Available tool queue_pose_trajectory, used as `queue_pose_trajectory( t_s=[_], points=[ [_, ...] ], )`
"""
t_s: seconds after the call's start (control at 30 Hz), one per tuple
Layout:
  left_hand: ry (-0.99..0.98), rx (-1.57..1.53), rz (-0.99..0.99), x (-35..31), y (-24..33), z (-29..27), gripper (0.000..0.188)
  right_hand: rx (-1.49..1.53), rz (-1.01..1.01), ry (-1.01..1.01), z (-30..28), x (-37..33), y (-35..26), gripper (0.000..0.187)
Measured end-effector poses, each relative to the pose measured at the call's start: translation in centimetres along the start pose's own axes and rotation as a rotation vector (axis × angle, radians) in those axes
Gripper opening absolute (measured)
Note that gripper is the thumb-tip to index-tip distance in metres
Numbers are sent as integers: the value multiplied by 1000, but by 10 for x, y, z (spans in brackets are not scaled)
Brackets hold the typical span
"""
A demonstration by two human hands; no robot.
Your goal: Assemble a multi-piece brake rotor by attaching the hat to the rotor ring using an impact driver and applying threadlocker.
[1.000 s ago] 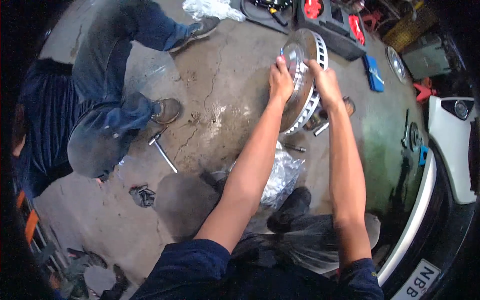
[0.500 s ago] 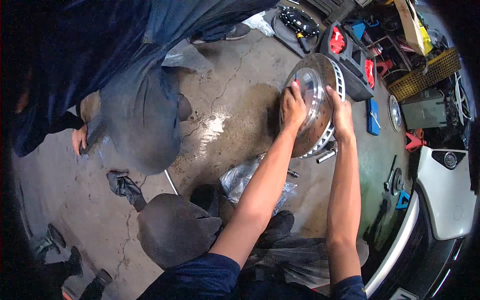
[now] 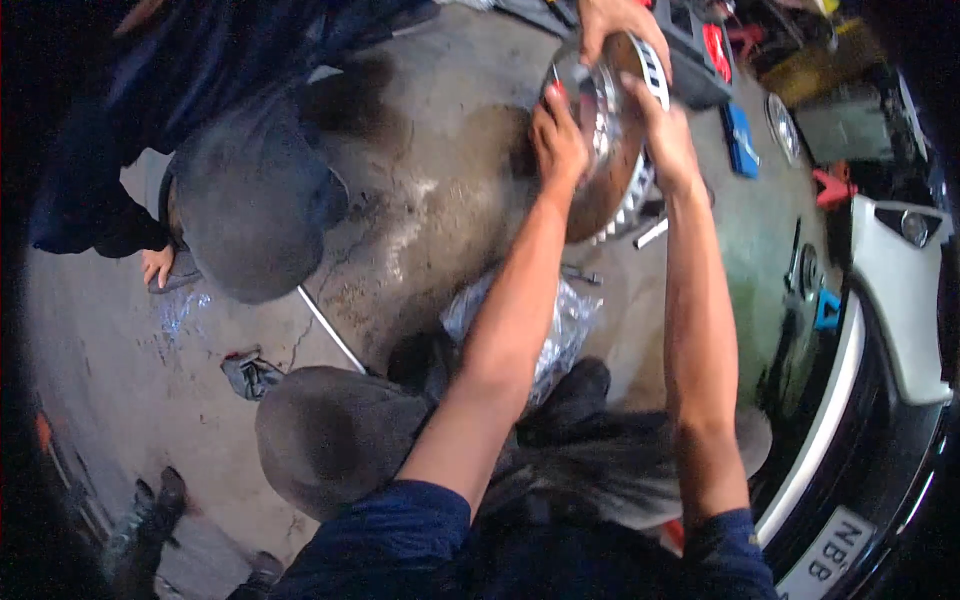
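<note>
A drilled, vented brake disc with a shiny centre hat is held up on edge ahead of me. My left hand grips it at the hat, and my right hand is closed around its slotted rim. At my left thumb shows a small red piece with a thin tip, blurred and hard to make out. From above, another person's hand reaches over the disc's upper edge and touches it. Beneath the disc, a crumpled clear plastic bag lies on the floor by my foot.
A co-worker in dark clothes crouches at left, a hand on their shoe. Near my knee lie a metal bar and a dark glove or cloth. At right are a blue case, a red stand and a white car bumper.
Both my hands have raised the disc farther away and slightly left. Another person's hand has come in at its top. The view has shifted, and the co-worker at left sits lower in it.
</note>
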State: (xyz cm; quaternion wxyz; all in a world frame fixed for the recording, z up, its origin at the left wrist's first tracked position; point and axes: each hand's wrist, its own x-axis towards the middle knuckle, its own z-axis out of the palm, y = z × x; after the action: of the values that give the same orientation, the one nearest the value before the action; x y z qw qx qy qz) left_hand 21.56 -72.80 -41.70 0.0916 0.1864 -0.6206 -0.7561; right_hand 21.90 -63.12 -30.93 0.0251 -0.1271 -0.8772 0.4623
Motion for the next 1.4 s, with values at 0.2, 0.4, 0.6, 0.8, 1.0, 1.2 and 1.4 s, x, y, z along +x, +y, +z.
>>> queue_pose_trajectory(
  t_s=[0.2,0.4,0.6,0.8,1.0,1.2,1.4],
  points=[
    [-156,122,98,22,-16,-25,71,-171,-474,427,16,-44,-41,50],
    [-325,135,101,43,-36,-45,67,-379,-1090,-76,-4,-125,-2,14],
    [-364,-291,-36,17,-42,-47,52,-800,-175,-673,17,-198,163,21],
    [-106,270,15,-6,-103,-123,60,-217,167,-580,28,-216,236,24],
    [-95,675,-149,-43,-136,-168,60,-126,228,-632,45,-216,228,28],
    [-112,619,-163,-29,-149,-175,58,-500,-95,-870,59,-206,228,34],
    [-194,421,-76,-44,-153,-175,45,-729,-11,-732,70,-234,196,31]
  ],
)
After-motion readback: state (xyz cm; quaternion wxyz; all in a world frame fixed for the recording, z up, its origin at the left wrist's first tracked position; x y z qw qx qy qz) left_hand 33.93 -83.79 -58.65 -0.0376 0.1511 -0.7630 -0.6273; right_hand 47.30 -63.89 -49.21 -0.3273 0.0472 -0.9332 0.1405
